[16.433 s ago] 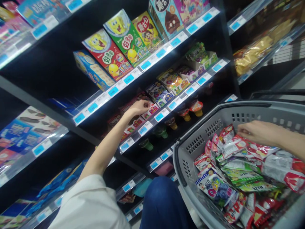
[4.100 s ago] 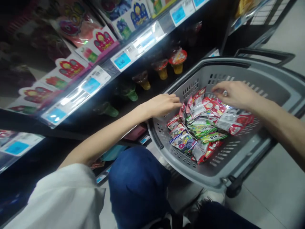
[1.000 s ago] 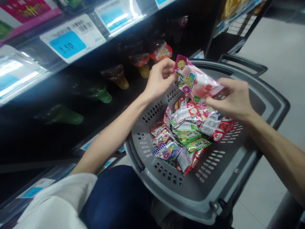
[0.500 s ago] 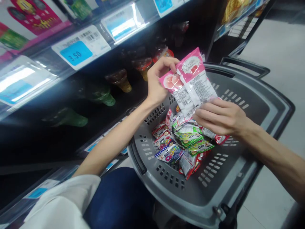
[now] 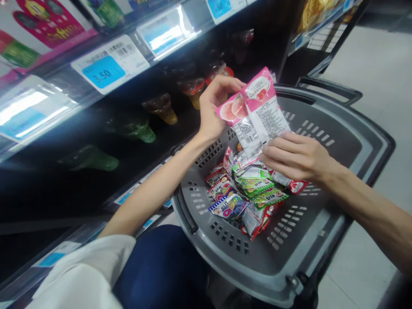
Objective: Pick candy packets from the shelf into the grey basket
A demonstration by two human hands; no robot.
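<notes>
A pink and white candy packet point(image 5: 257, 113) is held up over the basket, its printed back with text and barcode turned towards me. My left hand point(image 5: 214, 107) grips its upper left edge, fingers partly hidden behind it. My right hand point(image 5: 296, 156) is closed on the lower right end. Beneath them stands a grey shopping basket point(image 5: 280, 266) with slotted walls. Inside lie several gummy candy packets: a blueberry packet point(image 5: 229, 207) in blue and white, green packets point(image 5: 268, 197), and red ones. The held packet and my right hand cover part of the pile.
Along the left runs a dark shelf with price tags point(image 5: 103, 71) on its edge. Jelly cups point(image 5: 161, 107) sit on the level below, close to my left forearm. A black basket handle point(image 5: 331, 88) lies at the far rim. Pale floor tiles point(image 5: 373, 56) show at right.
Since one second ago the packet has been turned over from its front to its printed back, and my right hand has shifted lower. In the last half second it has barely moved.
</notes>
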